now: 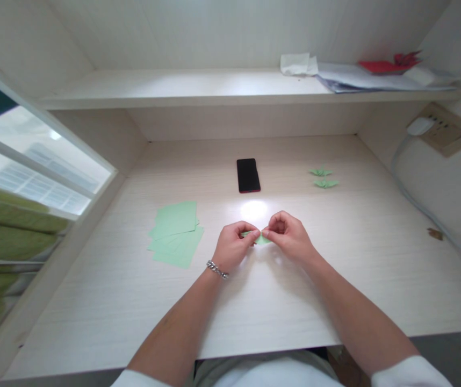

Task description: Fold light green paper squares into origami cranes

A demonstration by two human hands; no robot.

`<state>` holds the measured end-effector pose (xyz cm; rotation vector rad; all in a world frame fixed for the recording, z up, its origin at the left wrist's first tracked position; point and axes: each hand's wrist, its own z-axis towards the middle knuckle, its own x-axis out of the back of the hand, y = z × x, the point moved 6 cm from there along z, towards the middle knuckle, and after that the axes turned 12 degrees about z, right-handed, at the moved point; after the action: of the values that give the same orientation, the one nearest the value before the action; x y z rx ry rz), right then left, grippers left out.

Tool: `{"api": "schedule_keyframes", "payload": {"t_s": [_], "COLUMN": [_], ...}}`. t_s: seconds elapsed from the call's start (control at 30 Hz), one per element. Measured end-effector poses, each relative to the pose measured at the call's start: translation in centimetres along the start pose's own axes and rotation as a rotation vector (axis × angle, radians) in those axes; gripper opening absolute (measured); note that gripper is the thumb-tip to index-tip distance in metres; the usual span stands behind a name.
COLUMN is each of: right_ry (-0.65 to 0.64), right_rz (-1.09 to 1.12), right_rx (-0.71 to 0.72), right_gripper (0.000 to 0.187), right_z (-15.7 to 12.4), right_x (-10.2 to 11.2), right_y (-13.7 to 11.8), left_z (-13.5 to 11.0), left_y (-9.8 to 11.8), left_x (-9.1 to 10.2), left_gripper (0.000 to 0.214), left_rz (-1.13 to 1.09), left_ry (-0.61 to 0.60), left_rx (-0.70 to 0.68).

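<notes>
Between both hands is a small folded piece of green paper (262, 240), held just above the desk. My left hand (236, 243), with a chain bracelet on its wrist, pinches the paper's left part between thumb and fingers. On the other side, my right hand (289, 234) pinches its upper right edge, the thumb close to the left thumb. Much of the paper is hidden by the fingers, so its exact fold cannot be made out. To the left lie several overlapping green paper sheets (176, 231). Two folded green paper cranes (325, 184) sit at the back right.
A black phone (248, 175) lies behind the hands. Papers (347, 75), a white tissue (298, 64) and a red folded item (407, 59) rest on the shelf (182, 88). A white cable (405, 188) runs down from the right wall socket (450, 131). A small brown scrap (435, 234) lies beside it.
</notes>
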<state>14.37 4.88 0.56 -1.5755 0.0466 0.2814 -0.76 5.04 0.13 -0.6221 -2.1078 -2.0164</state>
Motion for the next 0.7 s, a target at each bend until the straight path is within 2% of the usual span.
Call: {"api": "schedule_keyframes", "payload": {"t_s": [0.17,0.43,0.53,0.7], "right_ry": [-0.009,-0.071,-0.035,0.032], "right_rz": [-0.004,-0.097,-0.136,-0.134], "right_rx": [-0.081,-0.058,-0.003,0.046], "right_gripper": [0.022,0.024,0.021,0.017], "right_z": [0.2,0.1,0.0,0.1], "right_x": [0.3,0.0,-0.1,0.3], "right_y": [0.8,0.2,-0.1,-0.2], "left_z": [0.0,0.1,0.1,0.2], "left_y": [0.2,0.3,0.2,-0.2], "left_x": [0.1,0.8,0.6,0.0], "left_gripper": [0.016,0.014,0.016,0.022], "left_rz": [-0.054,0.057,0.059,-0.096], "left_ry": [-0.023,0.035,0.032,0.004], "left_rx": [0.061,-0.011,-0.021,0.039]}}
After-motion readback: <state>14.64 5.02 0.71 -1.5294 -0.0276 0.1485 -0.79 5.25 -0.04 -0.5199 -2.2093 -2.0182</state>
